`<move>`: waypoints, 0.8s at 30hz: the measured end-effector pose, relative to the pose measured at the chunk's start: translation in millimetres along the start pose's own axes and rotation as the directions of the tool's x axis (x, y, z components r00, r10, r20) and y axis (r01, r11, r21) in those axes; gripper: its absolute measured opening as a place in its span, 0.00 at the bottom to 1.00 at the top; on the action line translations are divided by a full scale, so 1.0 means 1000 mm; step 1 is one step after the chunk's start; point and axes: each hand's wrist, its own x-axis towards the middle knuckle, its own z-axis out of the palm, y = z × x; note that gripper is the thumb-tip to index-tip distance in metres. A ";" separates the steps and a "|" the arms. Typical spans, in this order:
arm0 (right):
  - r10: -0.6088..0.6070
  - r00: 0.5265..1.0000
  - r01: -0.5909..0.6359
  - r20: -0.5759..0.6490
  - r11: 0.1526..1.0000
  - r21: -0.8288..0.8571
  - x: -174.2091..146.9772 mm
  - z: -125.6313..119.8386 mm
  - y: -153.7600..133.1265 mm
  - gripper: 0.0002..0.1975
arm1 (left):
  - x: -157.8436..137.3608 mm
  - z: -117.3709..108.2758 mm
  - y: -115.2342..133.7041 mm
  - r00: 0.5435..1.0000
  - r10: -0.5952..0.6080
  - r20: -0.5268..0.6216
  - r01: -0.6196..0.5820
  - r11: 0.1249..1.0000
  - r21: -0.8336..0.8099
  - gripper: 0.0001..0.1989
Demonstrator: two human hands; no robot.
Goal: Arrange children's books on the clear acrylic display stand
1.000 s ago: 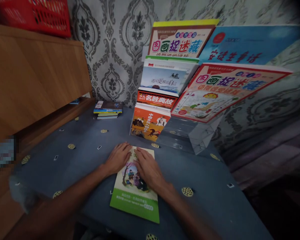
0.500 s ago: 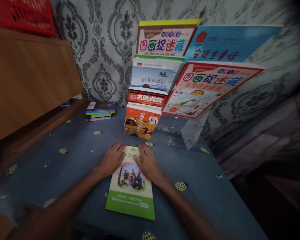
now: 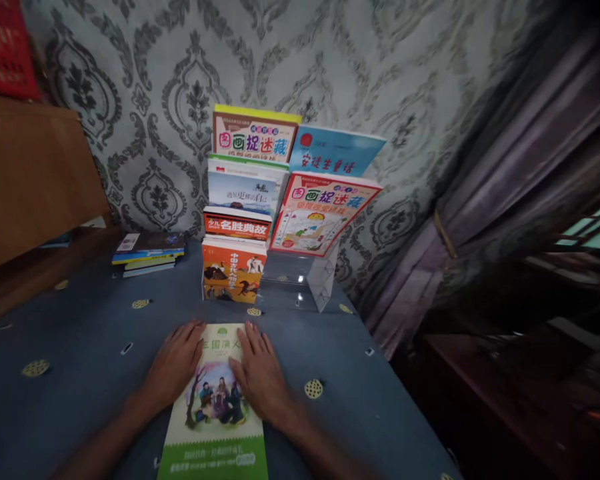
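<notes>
A green and cream book (image 3: 217, 427) lies flat, face up, on the blue patterned tablecloth, its lower edge cut off by the frame. My left hand (image 3: 177, 360) rests along the upper left edge of this book, fingers stretched forward. Against the upper right edge lies my right hand (image 3: 261, 373), fingers extended and slightly apart, with the thumb on the cover. Neither hand lifts the book. Just beyond the fingertips, an orange book (image 3: 233, 273) stands at the front of a clear plastic display rack (image 3: 323, 277).
More books fill the rack, including a blue one (image 3: 335, 150) and a red-bordered one (image 3: 325, 213). A small book stack (image 3: 150, 253) lies back left, near a wooden cabinet (image 3: 35, 180) with a red basket (image 3: 5, 50) on top. A curtain (image 3: 430, 247) hangs on the right.
The view has tilted up and turned right, so the rack, book and hands appear further left and lower. Both hands remain at the green and cream book's upper edges.
</notes>
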 end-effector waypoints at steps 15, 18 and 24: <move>-0.289 0.934 0.265 -0.208 0.954 -0.137 -0.047 0.075 0.035 0.35 | -0.003 0.019 -0.009 0.995 0.021 -0.101 -0.016 0.999 0.048 0.22; -0.335 0.895 0.278 -0.296 0.935 -0.219 -0.052 0.090 0.040 0.29 | -0.003 0.019 -0.010 0.996 0.016 -0.092 -0.011 0.999 0.052 0.23; -0.179 0.874 0.109 -0.451 0.978 -0.177 -0.063 0.077 0.016 0.27 | -0.005 0.027 -0.014 0.995 0.017 -0.102 -0.010 0.998 0.063 0.23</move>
